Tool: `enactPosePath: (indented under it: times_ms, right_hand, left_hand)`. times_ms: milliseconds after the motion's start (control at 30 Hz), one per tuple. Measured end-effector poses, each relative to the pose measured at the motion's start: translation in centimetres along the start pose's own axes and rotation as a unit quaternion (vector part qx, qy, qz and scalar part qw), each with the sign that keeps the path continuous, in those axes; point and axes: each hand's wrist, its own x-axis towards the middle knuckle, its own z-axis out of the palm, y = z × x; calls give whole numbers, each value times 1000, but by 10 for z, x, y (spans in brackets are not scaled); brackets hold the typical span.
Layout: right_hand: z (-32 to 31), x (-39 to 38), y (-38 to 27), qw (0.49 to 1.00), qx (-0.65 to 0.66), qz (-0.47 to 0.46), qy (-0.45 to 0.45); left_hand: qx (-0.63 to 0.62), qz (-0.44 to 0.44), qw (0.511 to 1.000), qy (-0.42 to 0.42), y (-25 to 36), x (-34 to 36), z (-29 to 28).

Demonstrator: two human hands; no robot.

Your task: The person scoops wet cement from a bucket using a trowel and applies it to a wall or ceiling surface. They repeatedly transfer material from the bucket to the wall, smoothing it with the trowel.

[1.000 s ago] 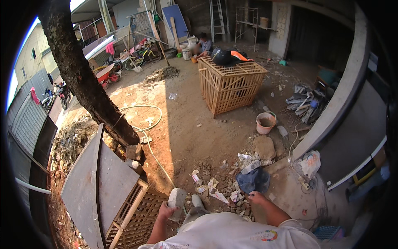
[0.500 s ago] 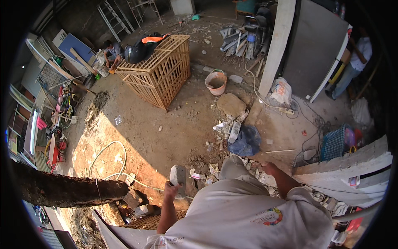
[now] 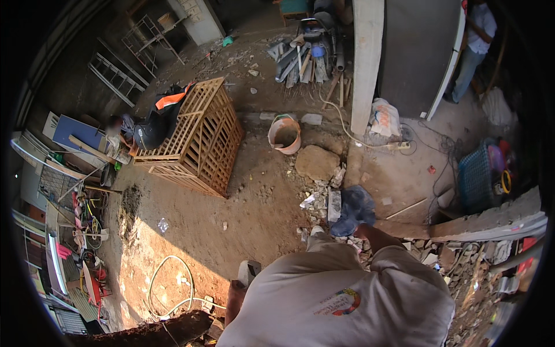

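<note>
My left hand [image 3: 236, 289] is at the lower middle, beside my shirt. Its fingers are closed on a grey concrete block [image 3: 249, 269], whose top end sticks out beyond the hand. Part of the block and the wrist are hidden by my shirt [image 3: 347, 289]. To the right, my right hand [image 3: 363, 231] reaches down at the lower edge of a dark blue plastic bag [image 3: 355, 211]. Its fingers are too small and hidden to make out. Next to the bag stands a pale, narrow block [image 3: 335, 206] among rubble.
Ahead lie a big flat stone [image 3: 317, 162] and an orange bucket [image 3: 284, 135]. A wooden slatted crate [image 3: 202, 139] carries a black helmet [image 3: 151, 134]. A hose [image 3: 151, 289] curls over the ground at left. One person [image 3: 118, 130] crouches far left; another [image 3: 477, 46] stands far right.
My body has leaned forward and the view has turned. The left hand with the concrete block is now closer to my shirt. My right hand has moved to the blue bag's edge.
</note>
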Motion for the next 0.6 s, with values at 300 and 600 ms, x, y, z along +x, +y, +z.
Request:
enactPosePath:
  times_ms: [300, 600]
  right_hand:
    - [-352, 45, -41, 763, 592, 17, 259]
    - [-491, 56, -71, 459, 824, -56, 327]
  left_hand:
    - [9, 186, 982, -17, 157, 108, -106]
    - [-60, 363, 909, -194, 365, 265, -140]
